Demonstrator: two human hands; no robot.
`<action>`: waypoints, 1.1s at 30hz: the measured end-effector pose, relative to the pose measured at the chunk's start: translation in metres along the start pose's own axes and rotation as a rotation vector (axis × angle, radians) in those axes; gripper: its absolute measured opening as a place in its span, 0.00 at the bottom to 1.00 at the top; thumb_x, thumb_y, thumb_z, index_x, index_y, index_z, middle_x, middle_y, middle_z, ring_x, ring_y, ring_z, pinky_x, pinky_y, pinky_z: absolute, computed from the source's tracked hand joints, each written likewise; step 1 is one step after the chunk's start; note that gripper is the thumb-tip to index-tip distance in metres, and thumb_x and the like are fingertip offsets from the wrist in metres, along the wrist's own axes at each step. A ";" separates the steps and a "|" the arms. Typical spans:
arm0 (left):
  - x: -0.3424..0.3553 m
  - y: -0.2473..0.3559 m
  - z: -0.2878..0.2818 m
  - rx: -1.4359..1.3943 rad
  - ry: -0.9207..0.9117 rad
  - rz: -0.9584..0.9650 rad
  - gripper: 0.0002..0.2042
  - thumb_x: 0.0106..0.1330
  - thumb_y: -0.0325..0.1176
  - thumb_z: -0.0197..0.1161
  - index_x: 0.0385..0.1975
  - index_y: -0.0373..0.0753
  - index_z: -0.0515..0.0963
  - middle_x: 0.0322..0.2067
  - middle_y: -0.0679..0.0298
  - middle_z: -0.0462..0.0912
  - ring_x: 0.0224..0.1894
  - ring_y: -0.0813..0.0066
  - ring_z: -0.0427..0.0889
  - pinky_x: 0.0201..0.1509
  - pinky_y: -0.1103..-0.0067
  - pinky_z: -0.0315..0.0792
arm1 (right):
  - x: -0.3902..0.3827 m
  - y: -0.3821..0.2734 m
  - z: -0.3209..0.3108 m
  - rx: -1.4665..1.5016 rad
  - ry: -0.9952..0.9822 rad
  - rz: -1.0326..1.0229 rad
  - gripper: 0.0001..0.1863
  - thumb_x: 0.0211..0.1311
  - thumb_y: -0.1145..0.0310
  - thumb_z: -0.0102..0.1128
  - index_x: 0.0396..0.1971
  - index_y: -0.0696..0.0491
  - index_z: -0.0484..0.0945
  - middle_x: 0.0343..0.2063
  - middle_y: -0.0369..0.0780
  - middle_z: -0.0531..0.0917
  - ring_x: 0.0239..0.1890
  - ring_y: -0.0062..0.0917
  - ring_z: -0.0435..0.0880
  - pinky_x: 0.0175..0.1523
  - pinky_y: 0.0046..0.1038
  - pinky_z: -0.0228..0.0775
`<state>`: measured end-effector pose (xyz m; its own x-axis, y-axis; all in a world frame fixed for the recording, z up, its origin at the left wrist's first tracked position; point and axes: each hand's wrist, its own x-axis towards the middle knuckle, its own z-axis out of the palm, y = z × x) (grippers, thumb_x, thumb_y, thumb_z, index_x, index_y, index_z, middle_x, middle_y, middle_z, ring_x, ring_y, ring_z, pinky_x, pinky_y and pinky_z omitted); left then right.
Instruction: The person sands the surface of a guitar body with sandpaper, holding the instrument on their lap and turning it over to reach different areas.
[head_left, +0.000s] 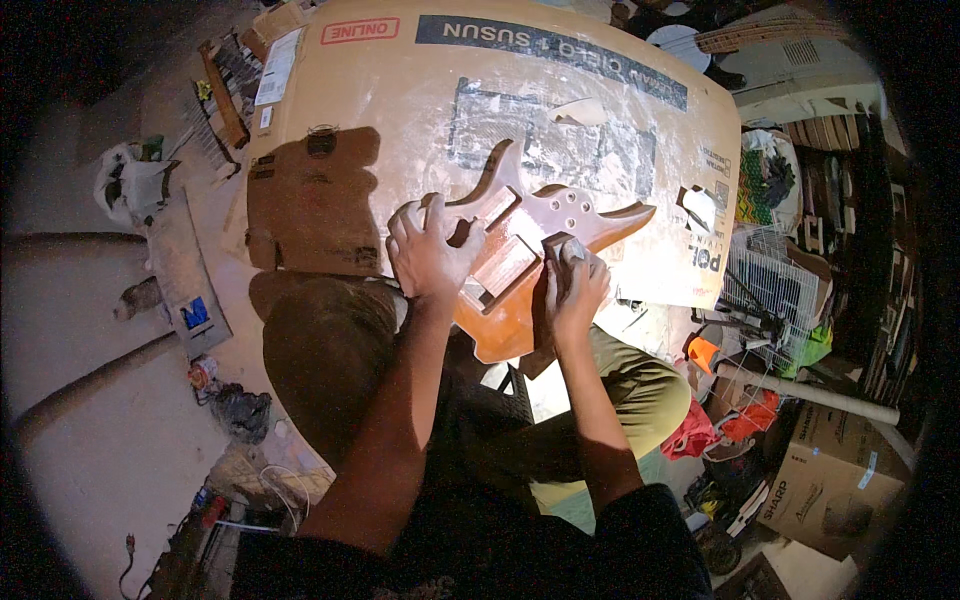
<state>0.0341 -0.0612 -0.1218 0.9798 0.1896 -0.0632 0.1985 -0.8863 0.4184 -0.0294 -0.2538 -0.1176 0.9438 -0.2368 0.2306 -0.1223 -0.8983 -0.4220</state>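
Note:
An electric guitar body [507, 325], orange-brown with two pointed horns, rests at a slant across my lap and the cardboard. Cut-out cavities and several round holes show in its face. My left hand [432, 255] is closed on its left edge, with the thumb over the face and the fingers spread along the side. On the right side of the body, my right hand [580, 290] grips a small dark block [562, 245] and presses it against the wood. The hand and its shadow hide part of the block.
Under the work lies a large cardboard sheet [340, 90] dusted white, with a scrap [580, 112] on it. To the right are a white wire rack [775, 285], a pale pole [810, 393] and a cardboard box [835, 480]. A plank [190, 265] lies left, near a black bag [240, 412].

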 end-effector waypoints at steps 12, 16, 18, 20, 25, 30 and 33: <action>0.001 0.005 -0.006 -0.039 -0.046 -0.027 0.34 0.54 0.57 0.67 0.60 0.48 0.72 0.59 0.54 0.69 0.64 0.55 0.64 0.65 0.61 0.63 | 0.017 -0.012 -0.001 0.008 -0.065 -0.051 0.19 0.58 0.68 0.62 0.51 0.51 0.77 0.46 0.51 0.74 0.51 0.49 0.71 0.54 0.48 0.62; 0.002 0.006 -0.001 -0.016 -0.008 0.011 0.34 0.54 0.57 0.68 0.60 0.49 0.72 0.59 0.54 0.69 0.64 0.55 0.65 0.66 0.61 0.62 | 0.050 -0.022 0.010 -0.011 -0.034 -0.021 0.18 0.59 0.67 0.62 0.50 0.52 0.77 0.44 0.51 0.75 0.50 0.49 0.72 0.53 0.48 0.62; 0.002 0.004 0.000 0.001 -0.029 -0.029 0.34 0.53 0.57 0.68 0.61 0.49 0.72 0.59 0.54 0.69 0.64 0.54 0.65 0.65 0.61 0.63 | 0.012 -0.009 0.017 0.049 -0.051 0.009 0.18 0.58 0.68 0.64 0.49 0.53 0.77 0.44 0.52 0.75 0.49 0.50 0.72 0.53 0.48 0.62; -0.001 0.002 -0.003 0.024 -0.039 -0.036 0.34 0.54 0.56 0.68 0.60 0.49 0.72 0.59 0.53 0.69 0.64 0.54 0.65 0.64 0.60 0.64 | -0.012 -0.015 0.001 0.026 -0.048 -0.007 0.18 0.57 0.68 0.64 0.49 0.52 0.78 0.45 0.52 0.75 0.48 0.50 0.72 0.53 0.48 0.63; 0.003 0.010 0.000 -0.040 -0.003 0.006 0.33 0.54 0.55 0.68 0.59 0.48 0.73 0.57 0.53 0.71 0.64 0.53 0.65 0.64 0.60 0.64 | 0.070 -0.023 0.010 -0.086 -0.101 0.051 0.21 0.53 0.71 0.64 0.50 0.52 0.77 0.47 0.51 0.75 0.50 0.49 0.73 0.54 0.49 0.64; 0.000 0.002 -0.003 -0.006 -0.003 -0.033 0.33 0.53 0.56 0.68 0.59 0.47 0.73 0.57 0.52 0.70 0.63 0.53 0.65 0.64 0.60 0.64 | -0.009 -0.013 -0.005 0.024 -0.109 0.019 0.19 0.55 0.71 0.62 0.48 0.53 0.77 0.48 0.52 0.74 0.51 0.50 0.72 0.54 0.48 0.63; 0.000 0.006 -0.003 -0.031 -0.010 0.009 0.34 0.53 0.56 0.68 0.59 0.48 0.73 0.57 0.53 0.70 0.63 0.53 0.65 0.64 0.61 0.63 | 0.026 -0.020 0.000 -0.039 -0.117 0.055 0.20 0.56 0.71 0.61 0.50 0.53 0.76 0.49 0.53 0.74 0.52 0.50 0.71 0.56 0.50 0.62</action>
<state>0.0355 -0.0656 -0.1168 0.9817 0.1774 -0.0688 0.1893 -0.8743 0.4470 -0.0026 -0.2415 -0.1031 0.9644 -0.2435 0.1033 -0.1846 -0.8992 -0.3966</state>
